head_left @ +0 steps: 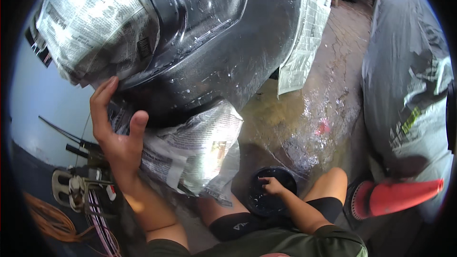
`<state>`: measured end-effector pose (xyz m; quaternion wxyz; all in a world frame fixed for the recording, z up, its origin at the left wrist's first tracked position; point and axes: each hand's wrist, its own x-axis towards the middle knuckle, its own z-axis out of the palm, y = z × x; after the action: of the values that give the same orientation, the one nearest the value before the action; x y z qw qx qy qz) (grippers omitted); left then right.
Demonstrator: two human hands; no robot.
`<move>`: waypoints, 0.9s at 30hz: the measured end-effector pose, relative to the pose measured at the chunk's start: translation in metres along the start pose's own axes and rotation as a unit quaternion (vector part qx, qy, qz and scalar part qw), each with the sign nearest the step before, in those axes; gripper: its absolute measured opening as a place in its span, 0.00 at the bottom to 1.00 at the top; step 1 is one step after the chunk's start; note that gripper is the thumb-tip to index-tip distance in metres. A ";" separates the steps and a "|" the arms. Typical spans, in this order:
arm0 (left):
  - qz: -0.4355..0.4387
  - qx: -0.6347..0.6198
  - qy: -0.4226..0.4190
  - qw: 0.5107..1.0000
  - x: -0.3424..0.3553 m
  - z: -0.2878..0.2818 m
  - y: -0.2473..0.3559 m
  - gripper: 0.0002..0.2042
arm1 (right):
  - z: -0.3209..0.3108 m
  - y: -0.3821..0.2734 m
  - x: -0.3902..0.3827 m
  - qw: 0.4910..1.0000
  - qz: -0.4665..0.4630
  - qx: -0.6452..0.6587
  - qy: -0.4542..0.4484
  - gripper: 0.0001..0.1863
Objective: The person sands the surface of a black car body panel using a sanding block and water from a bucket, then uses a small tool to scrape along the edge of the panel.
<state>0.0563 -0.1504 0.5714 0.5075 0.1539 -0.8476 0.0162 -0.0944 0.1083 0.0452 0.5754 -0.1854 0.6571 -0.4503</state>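
A glossy dark car body panel (204, 74), wet and dotted with whitish drops, fills the upper middle. My left hand (116, 133) is raised at its left side with fingers and thumb apart; the fingertips rest by the edge of the newspaper masking (100, 24). More newspaper (204, 143) hangs crumpled below the panel, beside my left wrist. Between my knees stands a round black bucket (262, 204). Over its mouth is my right hand (272, 186), its fingers curled; whether it holds anything small is hidden.
Newspaper sheets (304, 38) also cover the panel's right edge. A grey-covered bulky object (404, 85) stands at the right, with an orange-red traffic cone (400, 197) tipped beside it. The concrete floor (319, 114) is wet. Coiled orange hose (52, 216) lies lower left.
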 end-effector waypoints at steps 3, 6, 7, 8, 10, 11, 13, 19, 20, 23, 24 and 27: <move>-0.034 0.008 0.019 0.999 0.009 0.009 0.020 0.33 | -0.028 0.063 0.054 0.989 0.133 0.030 0.054 0.28; -0.047 0.043 0.032 0.997 0.001 0.004 0.013 0.31 | -0.016 0.043 0.041 0.962 0.116 -0.223 0.105 0.28; -0.045 0.046 0.035 0.997 0.001 0.004 0.013 0.31 | -0.019 0.039 0.041 0.955 0.113 -0.265 0.074 0.25; -0.041 0.047 0.038 0.997 0.001 0.005 0.013 0.31 | -0.019 0.036 0.038 0.954 0.110 -0.270 0.068 0.25; -0.044 0.067 0.047 0.996 -0.001 0.005 0.011 0.31 | -0.021 0.032 0.031 0.949 -0.059 -0.308 -0.015 0.21; -0.050 0.077 0.033 0.995 0.002 0.004 0.010 0.31 | -0.022 0.026 0.027 0.948 -0.059 -0.314 -0.016 0.21; -0.067 0.067 0.017 0.995 -0.004 0.005 0.005 0.30 | -0.026 0.013 0.008 0.917 -0.098 -0.383 -0.049 0.20; -0.062 0.067 0.034 0.995 -0.007 -0.005 0.011 0.32 | -0.042 0.008 -0.015 0.897 -0.159 -0.412 0.011 0.15; -0.058 0.065 0.038 0.995 -0.007 -0.002 0.015 0.31 | -0.044 0.012 -0.012 0.898 -0.156 -0.411 -0.002 0.14; 0.066 0.175 -0.001 0.982 -0.039 0.030 0.075 0.40 | -0.065 0.005 -0.020 0.940 -0.150 -0.306 0.037 0.15; 0.142 0.122 -0.027 0.982 -0.059 0.029 0.105 0.35 | -0.055 -0.007 -0.026 0.955 -0.150 -0.255 0.034 0.16; 0.225 -0.252 -0.181 0.924 -0.150 0.115 0.146 0.21 | -0.066 -0.017 -0.023 0.981 -0.175 -0.079 0.002 0.19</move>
<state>-0.0171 0.0038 0.4047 0.3502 -0.1736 -0.9136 -0.1118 -0.1536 0.1416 0.0677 0.4700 -0.3413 0.6495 -0.4907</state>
